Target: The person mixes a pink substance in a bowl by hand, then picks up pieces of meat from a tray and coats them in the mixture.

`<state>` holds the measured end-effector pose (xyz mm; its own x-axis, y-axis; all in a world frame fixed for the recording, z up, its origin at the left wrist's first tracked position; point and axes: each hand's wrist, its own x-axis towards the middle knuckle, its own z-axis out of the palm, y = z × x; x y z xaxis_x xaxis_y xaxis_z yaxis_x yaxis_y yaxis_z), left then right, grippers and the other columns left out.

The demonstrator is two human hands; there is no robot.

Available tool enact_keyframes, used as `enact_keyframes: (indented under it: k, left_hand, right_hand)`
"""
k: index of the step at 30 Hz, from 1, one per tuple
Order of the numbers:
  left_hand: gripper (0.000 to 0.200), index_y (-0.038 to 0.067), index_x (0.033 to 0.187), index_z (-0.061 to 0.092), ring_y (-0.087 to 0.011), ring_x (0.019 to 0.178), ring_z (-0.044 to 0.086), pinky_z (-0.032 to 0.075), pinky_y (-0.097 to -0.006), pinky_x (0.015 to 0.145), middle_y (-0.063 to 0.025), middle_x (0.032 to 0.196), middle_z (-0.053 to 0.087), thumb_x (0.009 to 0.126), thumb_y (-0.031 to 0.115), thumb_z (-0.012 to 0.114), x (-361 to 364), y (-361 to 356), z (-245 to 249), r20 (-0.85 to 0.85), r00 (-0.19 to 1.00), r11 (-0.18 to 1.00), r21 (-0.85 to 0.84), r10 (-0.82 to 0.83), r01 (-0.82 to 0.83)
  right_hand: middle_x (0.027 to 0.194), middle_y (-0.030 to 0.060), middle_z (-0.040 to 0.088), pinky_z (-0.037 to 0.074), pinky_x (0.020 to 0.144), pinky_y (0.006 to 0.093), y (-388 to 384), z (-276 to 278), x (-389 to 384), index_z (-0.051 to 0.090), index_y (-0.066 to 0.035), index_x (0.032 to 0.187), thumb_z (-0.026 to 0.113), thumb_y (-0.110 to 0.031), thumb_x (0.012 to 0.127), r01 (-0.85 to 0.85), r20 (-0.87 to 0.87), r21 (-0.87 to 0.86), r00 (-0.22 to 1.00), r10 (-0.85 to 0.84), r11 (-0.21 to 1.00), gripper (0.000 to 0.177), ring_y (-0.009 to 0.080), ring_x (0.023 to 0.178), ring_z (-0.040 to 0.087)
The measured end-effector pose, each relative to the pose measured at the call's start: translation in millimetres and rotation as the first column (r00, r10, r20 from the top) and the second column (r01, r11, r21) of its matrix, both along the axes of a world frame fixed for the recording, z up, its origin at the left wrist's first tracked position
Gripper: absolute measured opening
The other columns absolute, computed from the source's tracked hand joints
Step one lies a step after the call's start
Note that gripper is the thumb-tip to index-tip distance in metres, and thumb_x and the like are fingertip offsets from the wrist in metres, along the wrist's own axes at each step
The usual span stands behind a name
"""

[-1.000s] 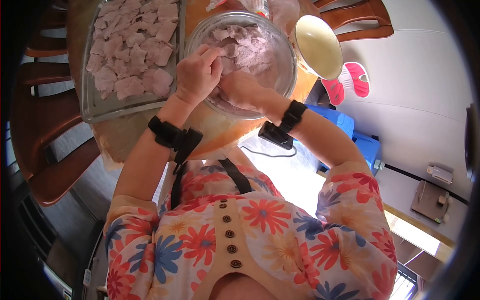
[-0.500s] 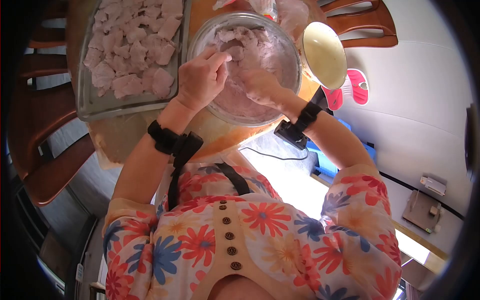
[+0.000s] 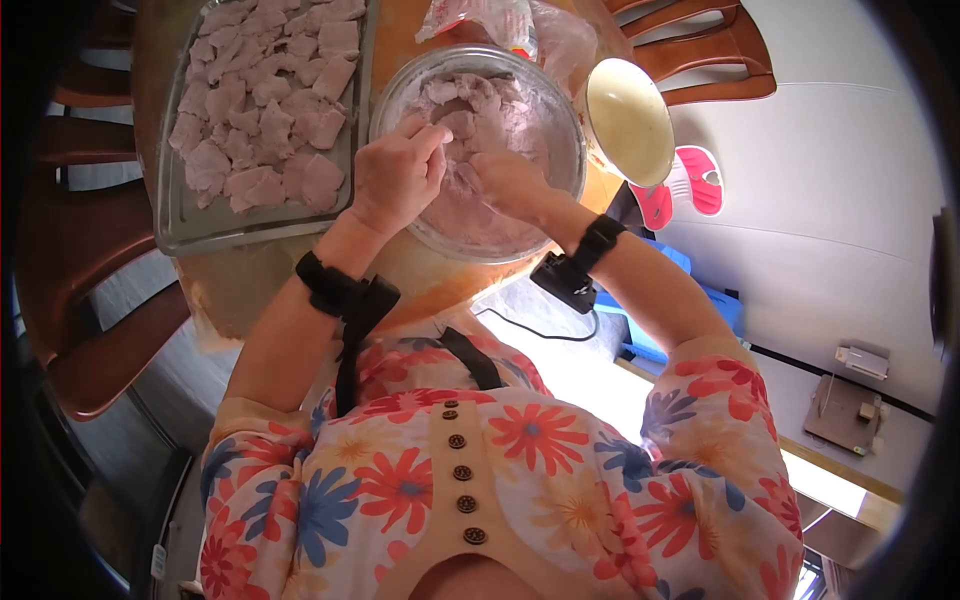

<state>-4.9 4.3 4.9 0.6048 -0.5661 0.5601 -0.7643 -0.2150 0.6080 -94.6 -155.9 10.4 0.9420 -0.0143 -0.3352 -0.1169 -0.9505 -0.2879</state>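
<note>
A round metal bowl (image 3: 572, 215) holds pale pink, powder-coated pieces of meat (image 3: 480, 95) and loose powder. My left hand (image 3: 403, 175) is closed over the bowl's left side, thumb and fingers pinched together. Deeper inside, my right hand (image 3: 508, 186) points down with its fingers curled into the powdery mix. The fingertips of both hands are close together; what is between them is too small and pale to make out. On the left, a glass tray (image 3: 225, 238) carries many flat pieces of coated meat (image 3: 275, 125), laid side by side.
An empty-looking cream basin (image 3: 630, 125) tilts against the bowl's right side. Plastic packaging (image 3: 485, 20) lies behind the bowl. Wooden chairs (image 3: 100, 340) flank the table (image 3: 250, 290). A pink-and-white item (image 3: 690, 185) and a blue container (image 3: 700, 315) are at the right.
The view has shifted, so the bowl and basin appear lower and further left. Both hands stay at the bowl, with their fingers still close together.
</note>
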Motion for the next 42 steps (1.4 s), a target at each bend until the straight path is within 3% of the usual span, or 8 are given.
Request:
enact_keyframes:
  k: [20, 23, 26, 28, 32, 34, 37, 42]
  left_hand:
    - [0.01, 0.012, 0.084, 0.062, -0.027, 0.065, 0.06, 0.049, -0.0364, 0.056, -0.0045, 0.078, 0.059, 0.075, 0.009, 0.06, -1, -2, -6, 0.037, 0.999, 0.998, 0.058, 0.016, -0.018]
    - [0.01, 0.012, 0.084, 0.062, -0.0272, 0.065, 0.06, 0.049, -0.0366, 0.056, -0.0045, 0.079, 0.059, 0.075, 0.01, 0.06, 1, -2, -8, 0.056, 0.998, 1.0, 0.029, 0.003, -0.004]
    - [0.009, 0.013, 0.084, 0.062, -0.0271, 0.065, 0.06, 0.049, -0.0363, 0.056, -0.0045, 0.079, 0.059, 0.075, 0.01, 0.06, 0, -4, -11, 0.053, 0.999, 0.997, 0.075, 0.011, -0.015]
    - [0.009, 0.013, 0.083, 0.062, -0.0269, 0.065, 0.06, 0.049, -0.0362, 0.056, -0.0043, 0.079, 0.059, 0.075, 0.011, 0.061, 1, -4, -12, 0.051, 0.999, 0.998, 0.052, 0.015, -0.018]
    - [0.009, 0.013, 0.083, 0.062, -0.0266, 0.064, 0.06, 0.049, -0.0361, 0.055, -0.004, 0.078, 0.059, 0.074, 0.011, 0.061, 1, -3, -10, 0.051, 0.999, 0.998, 0.059, 0.006, -0.009]
    - [0.009, 0.013, 0.082, 0.062, -0.0265, 0.064, 0.06, 0.049, -0.0358, 0.055, -0.0038, 0.078, 0.058, 0.074, 0.01, 0.062, 1, -4, -11, 0.069, 0.997, 0.997, 0.075, 0.016, -0.021]
    - [0.008, 0.013, 0.082, 0.062, -0.0263, 0.064, 0.06, 0.049, -0.0355, 0.055, -0.0036, 0.078, 0.058, 0.074, 0.01, 0.062, 1, -4, -11, 0.057, 0.998, 0.998, 0.057, 0.02, -0.024]
    - [0.007, 0.013, 0.081, 0.062, -0.0259, 0.064, 0.06, 0.049, -0.0349, 0.055, -0.0033, 0.078, 0.058, 0.074, 0.01, 0.062, 0, -4, -9, 0.051, 0.999, 0.999, 0.044, 0.016, -0.018]
  right_hand:
    - [0.097, 0.0208, 0.062, 0.046, 0.078, 0.0465, 21, 31, -19, 0.06, -0.001, 0.088, 0.059, -0.034, 0.083, 0.216, 0.002, -0.111, 0.976, -0.217, 0.97, 0.033, 0.0382, 0.094, 0.058]
    - [0.097, 0.0174, 0.063, 0.048, 0.077, 0.0449, 11, 3, -20, 0.055, -0.003, 0.107, 0.061, -0.029, 0.08, 0.231, 0.035, -0.165, 0.973, -0.229, 0.959, 0.038, 0.0348, 0.093, 0.06]
    - [0.092, 0.0202, 0.064, 0.048, 0.071, 0.0431, -23, -4, -26, 0.062, -0.003, 0.092, 0.063, -0.031, 0.081, 0.164, 0.171, 0.098, 0.969, -0.179, 0.982, 0.03, 0.0374, 0.082, 0.061]
    - [0.088, 0.0211, 0.064, 0.048, 0.068, 0.0418, -24, 22, -26, 0.062, -0.002, 0.099, 0.063, -0.034, 0.082, 0.477, -0.25, 0.588, 0.875, -0.414, 0.653, 0.036, 0.0368, 0.077, 0.062]
    - [0.083, 0.0215, 0.063, 0.048, 0.064, 0.0403, -28, 26, -31, 0.063, 0.0, 0.099, 0.062, -0.04, 0.082, 0.492, -0.303, 0.607, 0.87, -0.39, 0.625, 0.043, 0.0361, 0.076, 0.062]
    - [0.082, 0.0218, 0.063, 0.048, 0.064, 0.0401, -31, 24, -29, 0.064, 0.001, 0.091, 0.06, -0.046, 0.082, 0.285, 0.076, 0.029, 0.955, -0.286, 0.958, 0.048, 0.0359, 0.077, 0.062]
    - [0.082, 0.0226, 0.063, 0.049, 0.068, 0.0428, -1, 63, -30, 0.064, 0.002, 0.081, 0.062, -0.047, 0.079, 0.104, -0.288, -0.125, 0.948, -0.136, 0.987, 0.049, 0.0377, 0.08, 0.062]
    - [0.081, 0.0223, 0.062, 0.048, 0.071, 0.0459, -2, 6, -38, 0.063, 0.0, 0.081, 0.067, -0.037, 0.073, 0.059, -0.114, -0.086, 0.991, -0.068, 0.995, 0.039, 0.0391, 0.081, 0.06]
